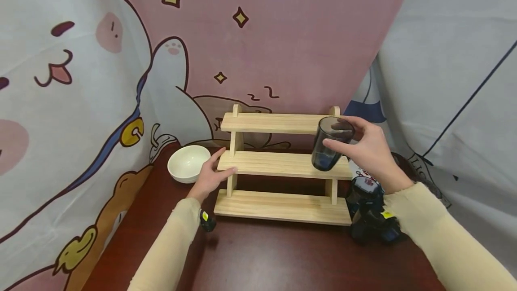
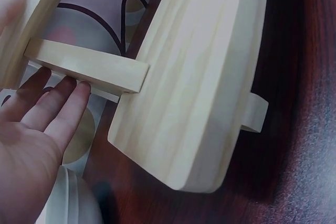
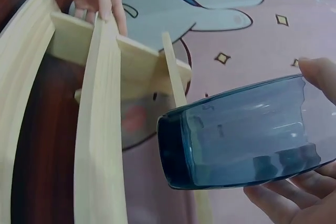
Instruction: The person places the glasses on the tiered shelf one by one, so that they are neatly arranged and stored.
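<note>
Held tall, smoky-blue, see-through cup (image 1: 328,148) in right hand (image 1: 369,147), gripped pale wooden three-step shelf (image 1: 274,163) with left hand (image 1: 210,174); could have toppled cup by landing it crooked.

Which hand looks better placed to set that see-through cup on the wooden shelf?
Probably the right hand: it holds the tinted tumbler, seen against the right part of the tiered wooden shelf in the head view. The left hand grips the shelf's left end.

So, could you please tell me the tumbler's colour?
The tumbler is translucent bluish grey, showing best in the right wrist view.
</note>
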The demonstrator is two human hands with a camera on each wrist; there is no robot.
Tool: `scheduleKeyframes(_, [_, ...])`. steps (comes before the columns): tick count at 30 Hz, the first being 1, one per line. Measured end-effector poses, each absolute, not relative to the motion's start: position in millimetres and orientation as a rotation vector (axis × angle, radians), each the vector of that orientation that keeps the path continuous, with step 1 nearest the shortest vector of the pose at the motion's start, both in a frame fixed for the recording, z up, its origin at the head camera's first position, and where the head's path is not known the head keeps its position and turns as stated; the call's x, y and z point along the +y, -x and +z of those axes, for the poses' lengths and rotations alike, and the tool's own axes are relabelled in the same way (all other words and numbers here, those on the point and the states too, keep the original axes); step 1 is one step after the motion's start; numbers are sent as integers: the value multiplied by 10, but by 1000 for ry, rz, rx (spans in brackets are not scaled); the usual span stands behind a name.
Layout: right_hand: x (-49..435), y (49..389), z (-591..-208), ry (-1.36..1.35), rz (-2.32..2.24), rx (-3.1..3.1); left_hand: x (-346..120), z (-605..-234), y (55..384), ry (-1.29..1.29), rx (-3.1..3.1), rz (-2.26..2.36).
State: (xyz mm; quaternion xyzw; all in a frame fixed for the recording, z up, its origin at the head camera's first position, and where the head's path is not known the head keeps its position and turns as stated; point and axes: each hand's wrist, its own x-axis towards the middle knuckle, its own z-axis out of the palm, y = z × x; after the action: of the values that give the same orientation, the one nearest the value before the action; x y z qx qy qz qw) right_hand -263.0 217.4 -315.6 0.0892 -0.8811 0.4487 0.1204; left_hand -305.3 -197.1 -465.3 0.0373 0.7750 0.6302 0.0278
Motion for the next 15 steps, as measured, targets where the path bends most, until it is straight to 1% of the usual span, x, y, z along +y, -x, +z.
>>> scheduleKeyframes(8, [1691, 2866, -3005, -357, 1494, -2506, -1968, -4673, 3063, -97, 2377, 1964])
scheduleKeyframes(15, [1359, 3070, -2910, -386, 1532, -2416, -2018, -4894, 3207, -128, 2362, 1989])
